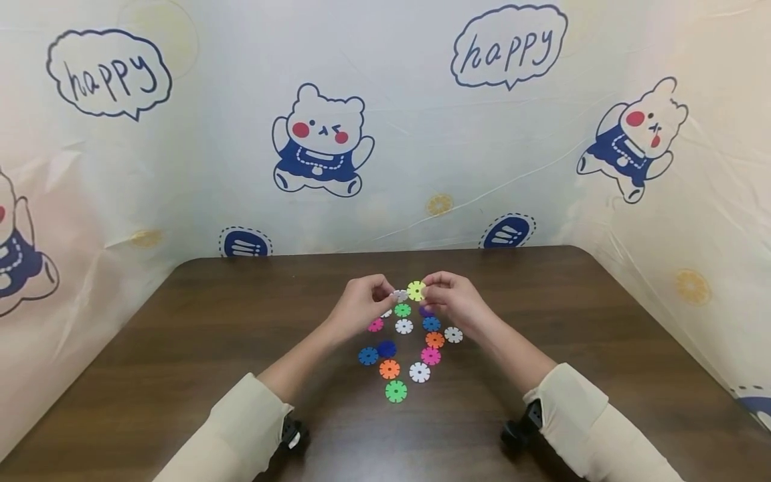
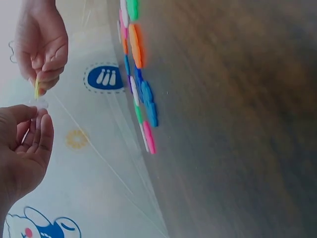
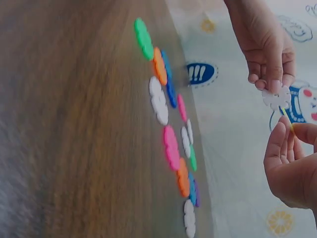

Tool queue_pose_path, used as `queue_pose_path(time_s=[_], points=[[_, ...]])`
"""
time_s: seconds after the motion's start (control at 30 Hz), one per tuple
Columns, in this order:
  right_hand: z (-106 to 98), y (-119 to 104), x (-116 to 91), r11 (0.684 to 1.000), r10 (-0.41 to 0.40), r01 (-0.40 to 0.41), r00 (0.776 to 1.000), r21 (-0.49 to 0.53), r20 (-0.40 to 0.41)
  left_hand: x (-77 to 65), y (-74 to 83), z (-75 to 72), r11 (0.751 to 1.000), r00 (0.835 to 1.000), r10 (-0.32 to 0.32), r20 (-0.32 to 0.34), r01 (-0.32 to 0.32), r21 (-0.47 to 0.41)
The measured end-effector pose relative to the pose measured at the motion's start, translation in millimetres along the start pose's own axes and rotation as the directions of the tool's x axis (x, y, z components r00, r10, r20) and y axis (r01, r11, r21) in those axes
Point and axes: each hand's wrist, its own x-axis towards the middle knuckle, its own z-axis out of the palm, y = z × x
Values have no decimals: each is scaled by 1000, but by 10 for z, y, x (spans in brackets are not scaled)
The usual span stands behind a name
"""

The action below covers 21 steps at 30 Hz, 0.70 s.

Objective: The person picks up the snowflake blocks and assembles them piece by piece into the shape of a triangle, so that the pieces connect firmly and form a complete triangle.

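In the head view my left hand (image 1: 361, 302) pinches a white notched plastic disc (image 1: 400, 295) between thumb and fingers. A yellow notched disc (image 1: 415, 290) is pinched by my right hand (image 1: 454, 300). Both discs are held above the table and meet edge to edge, the yellow one at an angle to the white in the right wrist view. Whether their notches are interlocked I cannot tell. Just below the hands lie a green disc (image 1: 402, 310), a white disc (image 1: 404, 326) and a purple disc (image 1: 425, 312), partly covered by my right hand.
More notched discs lie flat on the brown table (image 1: 241, 361): pink (image 1: 430, 356), orange (image 1: 389, 369), blue (image 1: 368, 355), green (image 1: 395, 391) and white (image 1: 419, 372). A printed sheet (image 1: 409, 134) with cartoon bears stands behind the table's far edge.
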Motion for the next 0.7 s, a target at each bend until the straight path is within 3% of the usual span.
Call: queue_pose_path(time_s=[0.13, 0.27, 0.43, 0.7], points=[[29, -48, -96, 1000, -3, 3, 1000, 1, -12, -102, 79, -6, 1000, 1000, 13, -13, -13, -19], [82, -92, -195, 1000, -4, 4, 1000, 8, -14, -181, 138, 12, 993, 993, 107, -44, -105, 47], [141, -116, -289, 999, -6, 6, 1000, 39, -19, -261, 173, 46, 962, 965, 244, -95, -228, 147], [197, -141, -381, 995, -48, 52, 998, 83, -48, -353, 193, 53, 918, 914, 381, -141, -355, 180]])
